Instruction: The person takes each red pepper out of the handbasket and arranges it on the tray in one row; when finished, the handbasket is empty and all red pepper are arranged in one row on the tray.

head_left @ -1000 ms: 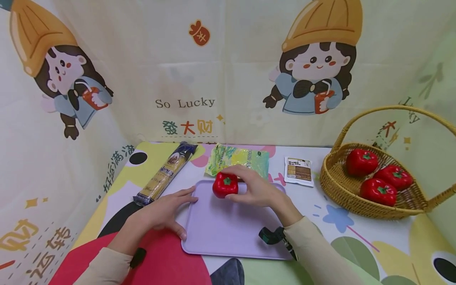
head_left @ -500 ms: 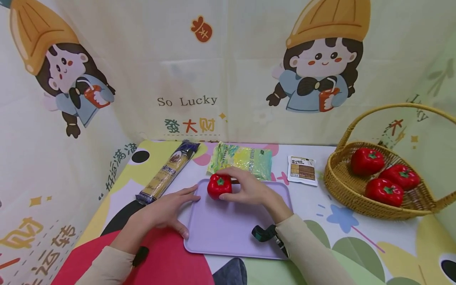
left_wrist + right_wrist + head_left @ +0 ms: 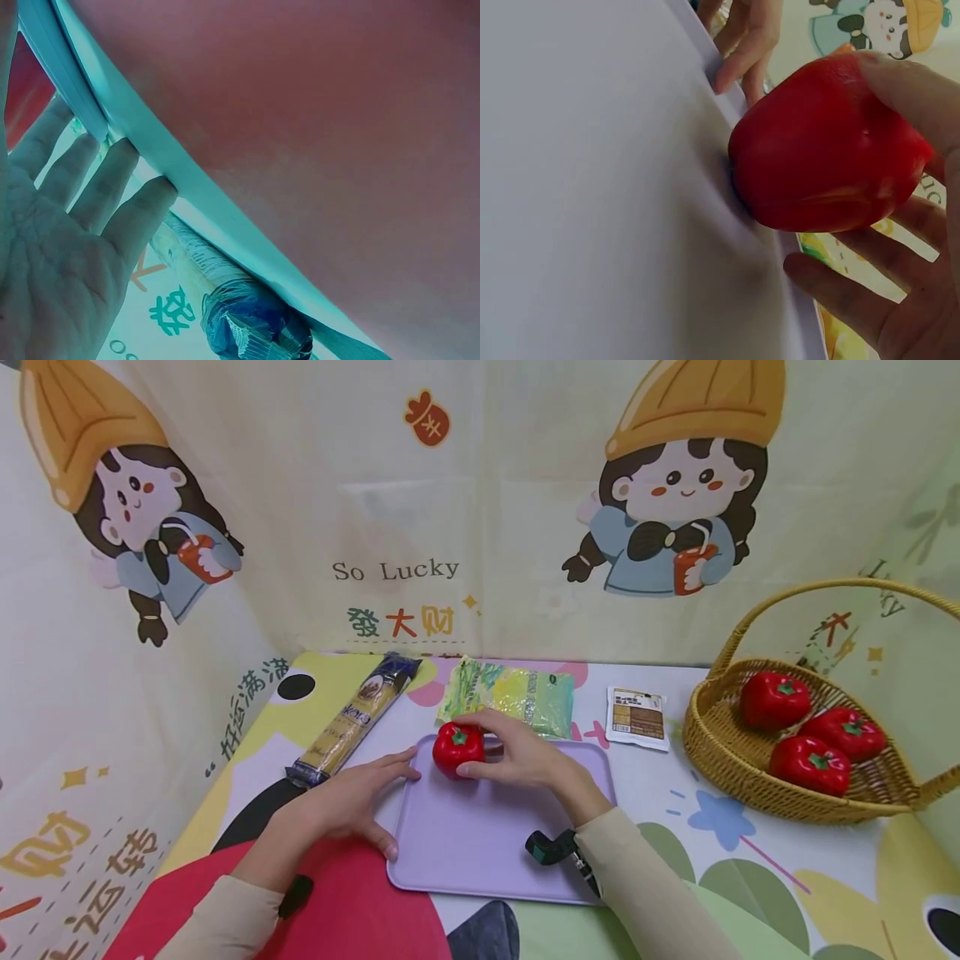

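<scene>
The right hand (image 3: 528, 764) holds the pepper (image 3: 459, 749) from its right side, thumb against the near side and index finger reaching round the far side. The pepper is at the far left corner of the tray (image 3: 480, 852), its green stem facing up; whether it rests on the tray or sits just above it, I cannot tell.

The left hand (image 3: 333, 802) holds nothing: its fingers are spread wide, with the thumb and fingertips at the tray's left edge. The pepper is near these fingertips, just to their right and apart from them, so it sits between the two hands.

On the counter (image 3: 577, 931), the pasta (image 3: 356, 718) lies slanted left of the tray. The green bag (image 3: 517, 697) is behind the tray, the sachet (image 3: 637, 717) right of that bag. Far right, the basket (image 3: 765, 797) holds three other peppers (image 3: 810, 766).
</scene>
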A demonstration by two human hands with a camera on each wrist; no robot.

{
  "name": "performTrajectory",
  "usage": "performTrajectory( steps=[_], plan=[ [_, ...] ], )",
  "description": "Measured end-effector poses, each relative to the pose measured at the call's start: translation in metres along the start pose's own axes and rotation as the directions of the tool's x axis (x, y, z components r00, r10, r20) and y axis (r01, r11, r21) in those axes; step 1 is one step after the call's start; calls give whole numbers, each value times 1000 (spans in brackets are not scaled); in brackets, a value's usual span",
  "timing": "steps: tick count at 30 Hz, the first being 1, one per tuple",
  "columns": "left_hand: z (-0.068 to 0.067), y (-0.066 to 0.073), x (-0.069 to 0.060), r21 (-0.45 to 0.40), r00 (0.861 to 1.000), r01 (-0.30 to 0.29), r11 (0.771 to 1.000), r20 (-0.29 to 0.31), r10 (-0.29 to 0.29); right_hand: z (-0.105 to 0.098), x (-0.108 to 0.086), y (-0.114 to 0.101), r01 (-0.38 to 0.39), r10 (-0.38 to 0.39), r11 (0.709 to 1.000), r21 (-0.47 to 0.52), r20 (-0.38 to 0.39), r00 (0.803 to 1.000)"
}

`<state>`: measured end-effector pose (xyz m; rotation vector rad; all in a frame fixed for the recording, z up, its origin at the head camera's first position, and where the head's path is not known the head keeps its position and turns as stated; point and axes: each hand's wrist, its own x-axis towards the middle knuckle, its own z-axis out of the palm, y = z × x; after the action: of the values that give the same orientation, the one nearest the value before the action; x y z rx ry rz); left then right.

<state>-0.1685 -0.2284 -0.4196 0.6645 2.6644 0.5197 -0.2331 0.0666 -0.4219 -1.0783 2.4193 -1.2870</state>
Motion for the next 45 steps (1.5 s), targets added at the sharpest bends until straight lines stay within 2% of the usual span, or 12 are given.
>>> performTrajectory(
  steps=[7, 18, 23, 26, 29, 33, 36, 40, 45],
  plan=[
    [0, 2, 1, -4, 1000, 4, 1000, -2, -4, 1, -1, -1, -17, 17, 1000, 14, 8, 1000],
    [0, 2, 3, -12, 999, 33, 999, 2, -33, 2, -3, -2, 21, -20, 999, -39, 25, 1000],
    [2, 1, 0, -25, 999, 49, 998, 3, -49, 2, -7, -1, -14, 15, 997, -77, 13, 1000],
    [1, 2, 3, -23, 999, 43, 999, -1, -43, -4, -12, 1, -29, 29, 997, -73, -1, 1000],
    [0, 3, 6, -16, 1000, 31, 999, 0, -31, -13, -17, 2, -10, 10, 996, -85, -2, 1000],
    [1, 4, 9, -19, 1000, 14, 1000, 1, -14, -29, -24, 1, 7, -8, 987, -158, -3, 1000],
    [1, 5, 10, -19, 1000, 17, 1000, 3, -17, -41, -30, -1, -9, 6, 981, -192, -19, 1000],
    [1, 4, 10, -20, 1000, 19, 1000, 0, -19, -52, -40, -5, -24, 13, 983, -184, -58, 998],
    [0, 3, 5, -19, 999, 34, 999, 6, -34, -55, -53, -3, -4, -9, 984, -177, -71, 997]
  ],
)
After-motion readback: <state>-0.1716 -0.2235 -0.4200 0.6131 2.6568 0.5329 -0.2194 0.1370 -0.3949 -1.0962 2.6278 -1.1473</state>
